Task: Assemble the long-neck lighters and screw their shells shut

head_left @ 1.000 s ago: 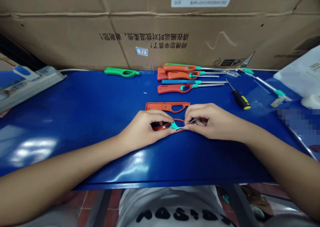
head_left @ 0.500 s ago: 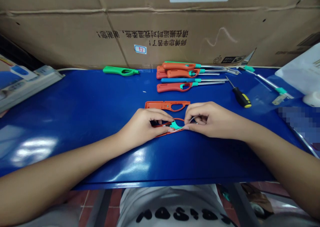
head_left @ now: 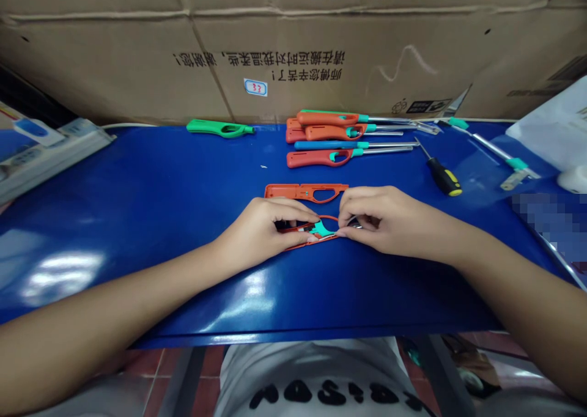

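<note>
An orange lighter shell half (head_left: 331,219) lies on the blue table between my hands, with a teal trigger (head_left: 322,228) seated in it. My left hand (head_left: 261,226) grips the handle end of this shell, its thumb and fingertips beside the trigger. With thumb and fingers pinched, my right hand (head_left: 373,218) holds the front end near a thin pale wire; a bit of metal shows under its fingers, mostly hidden. Just beyond my hands lies the other orange shell half (head_left: 293,191), its inner side up.
Several long-necked lighters (head_left: 321,158) are piled at the back, near a cardboard box (head_left: 137,68). A green lighter body (head_left: 217,128) lies left of them. To the right are a black-and-yellow screwdriver (head_left: 443,177) and a metal lighter tube (head_left: 495,150). A power strip (head_left: 59,148) sits far left.
The hands hold nearly the same pose on the shell and trigger. The whole view has shifted slightly; nothing has been let go or taken up.
</note>
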Available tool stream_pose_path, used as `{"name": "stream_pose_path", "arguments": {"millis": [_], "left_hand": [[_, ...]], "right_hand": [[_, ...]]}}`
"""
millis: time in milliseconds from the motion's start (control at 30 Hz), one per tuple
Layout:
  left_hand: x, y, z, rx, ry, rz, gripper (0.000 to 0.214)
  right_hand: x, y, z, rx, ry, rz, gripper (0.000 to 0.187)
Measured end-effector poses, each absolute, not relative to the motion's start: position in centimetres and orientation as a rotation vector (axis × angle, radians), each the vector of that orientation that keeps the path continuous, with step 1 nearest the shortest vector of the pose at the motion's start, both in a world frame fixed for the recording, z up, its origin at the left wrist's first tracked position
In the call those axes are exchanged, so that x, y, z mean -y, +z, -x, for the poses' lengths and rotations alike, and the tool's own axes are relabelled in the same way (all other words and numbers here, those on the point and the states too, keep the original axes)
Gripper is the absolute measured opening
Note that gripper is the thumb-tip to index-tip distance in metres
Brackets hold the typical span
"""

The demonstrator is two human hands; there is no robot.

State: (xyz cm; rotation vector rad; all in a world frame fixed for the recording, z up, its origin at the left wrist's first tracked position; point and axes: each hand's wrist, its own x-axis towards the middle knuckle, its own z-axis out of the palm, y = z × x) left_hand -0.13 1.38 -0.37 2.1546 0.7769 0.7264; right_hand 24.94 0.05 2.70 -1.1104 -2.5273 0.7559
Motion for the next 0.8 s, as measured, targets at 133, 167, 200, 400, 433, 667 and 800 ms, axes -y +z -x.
{"name": "stream_pose_path", "arguments": {"millis": [133, 167, 200, 400, 433, 667, 800], "left_hand": [[-1.35, -0.3, 0.15, -0.798, 0.699, -2.158, 0.023], [-1.35, -0.28, 0.17, -0.804, 0.696, -2.16, 0.023], [-1.36, -0.27, 0.2, -0.811, 0.693, -2.161, 0.023], [-1.47, -0.21, 0.28, -0.794, 0.683, -2.14, 0.023], [-1.48, -0.21, 0.26, -0.79, 0.682, -2.138, 0.022], [-1.36, -0.32, 0.16, -0.802, 0.707, -2.162, 0.023], [-1.32, -0.33, 0.18, -0.796, 0.723, -2.189, 0.024]], "right_hand": [[-0.04, 2.75, -25.21, 2.554, 0.761, 1.085, 0.009], [-0.01, 2.79, -25.28, 2.557, 0.77, 1.072, 0.009], [0.03, 2.84, -25.33, 2.558, 0.779, 1.062, 0.009], [0.1, 2.86, -25.45, 2.558, 0.774, 1.084, 0.01], [0.09, 2.84, -25.46, 2.557, 0.777, 1.074, 0.01], [0.27, 3.06, -25.28, 2.565, 0.788, 1.057, 0.013], [0.3, 3.05, -24.99, 2.508, 0.811, 1.187, 0.012]]}}
